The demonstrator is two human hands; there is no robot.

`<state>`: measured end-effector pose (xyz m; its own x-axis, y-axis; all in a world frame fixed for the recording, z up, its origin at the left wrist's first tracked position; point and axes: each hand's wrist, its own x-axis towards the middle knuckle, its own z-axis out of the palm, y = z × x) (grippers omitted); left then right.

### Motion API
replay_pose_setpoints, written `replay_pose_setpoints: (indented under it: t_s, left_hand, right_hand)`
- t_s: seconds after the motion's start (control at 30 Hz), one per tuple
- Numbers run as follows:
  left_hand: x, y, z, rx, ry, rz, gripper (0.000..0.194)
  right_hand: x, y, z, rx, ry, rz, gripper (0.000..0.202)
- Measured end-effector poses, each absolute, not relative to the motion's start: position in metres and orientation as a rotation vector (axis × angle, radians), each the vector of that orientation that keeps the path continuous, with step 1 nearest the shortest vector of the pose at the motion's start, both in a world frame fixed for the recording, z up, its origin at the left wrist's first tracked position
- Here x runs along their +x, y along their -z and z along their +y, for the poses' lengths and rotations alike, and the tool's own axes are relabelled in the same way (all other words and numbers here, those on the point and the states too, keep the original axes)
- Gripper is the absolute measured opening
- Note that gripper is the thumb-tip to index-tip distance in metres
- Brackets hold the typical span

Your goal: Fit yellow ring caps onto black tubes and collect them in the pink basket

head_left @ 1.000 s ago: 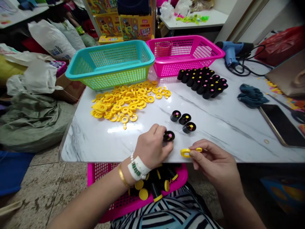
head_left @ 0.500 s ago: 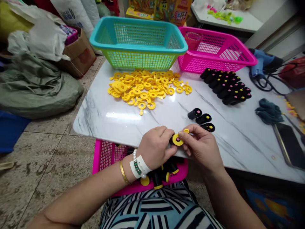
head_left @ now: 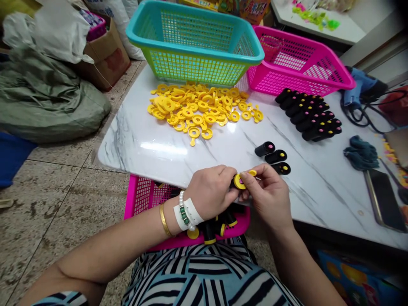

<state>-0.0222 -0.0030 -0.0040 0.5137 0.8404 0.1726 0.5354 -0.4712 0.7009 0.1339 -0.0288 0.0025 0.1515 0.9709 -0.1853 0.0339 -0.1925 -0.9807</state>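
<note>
My left hand [head_left: 212,190] is wrapped round a black cylinder [head_left: 233,182], most of it hidden by the fingers. Over the cylinder's end sits a yellow ring cap [head_left: 237,183] with a small tab, and a pink dot shows through its hole. The thumb and fingers of my right hand [head_left: 266,191] pinch this cap near the tab. Just beyond my hands lie three loose black cylinders [head_left: 265,148] with pink or yellow dots on their ends. Farther back is a heap of yellow ring caps [head_left: 194,108].
Behind the heap stands a turquoise and green basket [head_left: 204,63], beside a pink basket [head_left: 296,76]. Stacked black cylinders [head_left: 310,114] lie at right, near a dark cloth [head_left: 361,153] and a phone [head_left: 385,199]. Below the table edge, a pink basket [head_left: 130,199] holds capped cylinders.
The yellow ring cap has tilted and now sits closer against the cylinder's end, with my right thumb pressed on it. The camera view has shifted slightly.
</note>
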Motion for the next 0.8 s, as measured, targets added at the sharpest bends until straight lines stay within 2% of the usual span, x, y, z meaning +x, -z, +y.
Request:
replay_pose_setpoints:
  t_s: [0.1, 0.2, 0.27, 0.37, 0.57, 0.67, 0.8]
  left_hand:
    - [-0.022, -0.006, -0.003, 1.794, -0.661, 1.102, 0.025]
    - [-0.018, -0.009, -0.002, 1.567, -0.603, 1.064, 0.020]
    - [-0.016, -0.007, -0.003, 1.578, -0.610, 1.050, 0.018]
    - [-0.014, -0.002, -0.009, 1.666, -0.697, 1.078, 0.025]
    - [-0.018, -0.003, -0.009, 1.563, -0.653, 0.966, 0.031]
    - [-0.017, -0.006, 0.002, 1.408, -0.517, 0.924, 0.039]
    - [-0.016, -0.007, 0.012, 1.290, -0.411, 0.929, 0.037]
  right_hand:
    - [0.133, -0.003, -0.028, -1.450, -1.229, -1.037, 0.024]
    - [0.136, -0.002, -0.028, -1.432, -1.259, -1.049, 0.022]
    - [0.141, -0.001, -0.026, -1.400, -1.296, -0.999, 0.023]
    - [0.151, -0.001, -0.021, -1.329, -1.433, -0.849, 0.032]
    - [0.167, -0.009, -0.013, -1.313, -1.680, -1.011, 0.020]
    - [0.164, -0.014, -0.012, -1.375, -1.685, -1.136, 0.022]
    - [0.154, -0.018, -0.010, -1.453, -1.569, -1.229, 0.028]
